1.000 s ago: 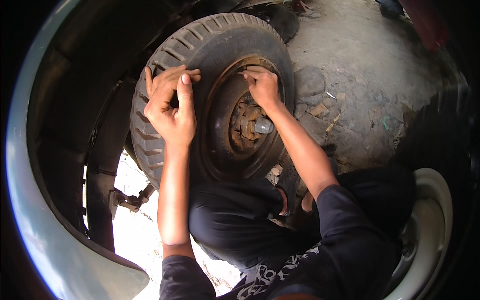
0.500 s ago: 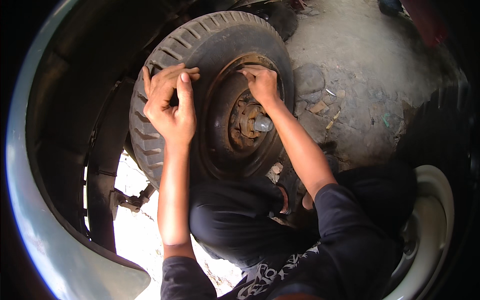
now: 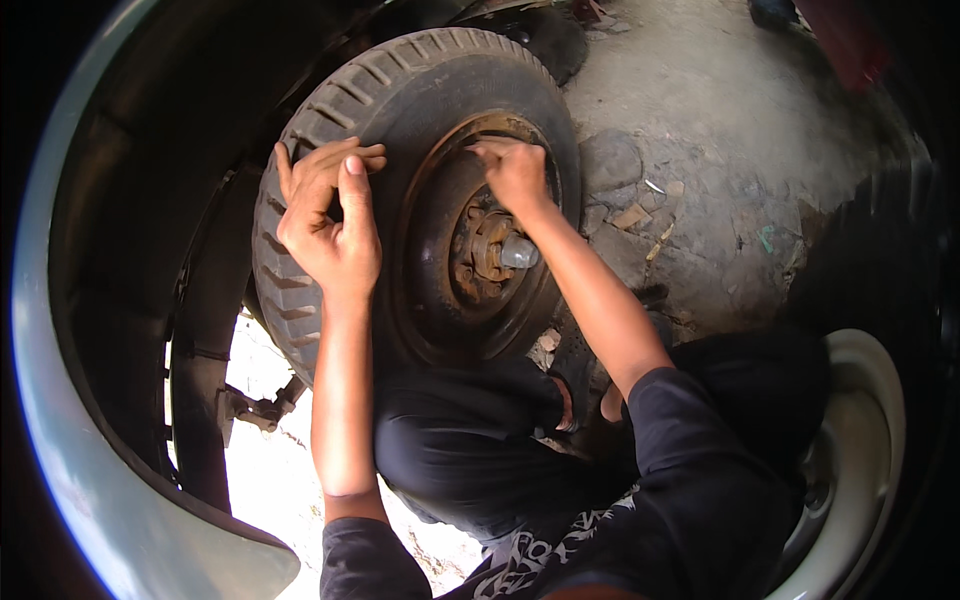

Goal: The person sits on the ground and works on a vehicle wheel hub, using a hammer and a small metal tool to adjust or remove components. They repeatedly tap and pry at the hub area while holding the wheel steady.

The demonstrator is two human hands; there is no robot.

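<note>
A large black tyre (image 3: pixel 400 85) with a chunky tread stands upright in front of me on a rusty brown wheel (image 3: pixel 425 290). At its middle is a rusty hub with bolts and a grey metal cap (image 3: pixel 518 251). My left hand (image 3: pixel 330 220) is raised before the tyre's left side, fingers loosely bent and apart, holding nothing; whether it touches the rubber cannot be told. My right hand (image 3: pixel 515 178) is at the upper part of the wheel, just inside the rim. Its fingers point left, slightly blurred, and nothing shows in them.
A pale curved fender (image 3: pixel 75 420) arches along the left, with a dark wheel well behind it. Stones and debris (image 3: pixel 635 215) lie on the dirt ground at right. My bent knee (image 3: pixel 440 430) is close under the tyre. A pale rounded part (image 3: pixel 870 420) curves at lower right.
My right hand has shifted slightly left along the inside of the rim, its fingers drawn in a little. My left hand keeps its pose, and the whole view has shifted slightly.
</note>
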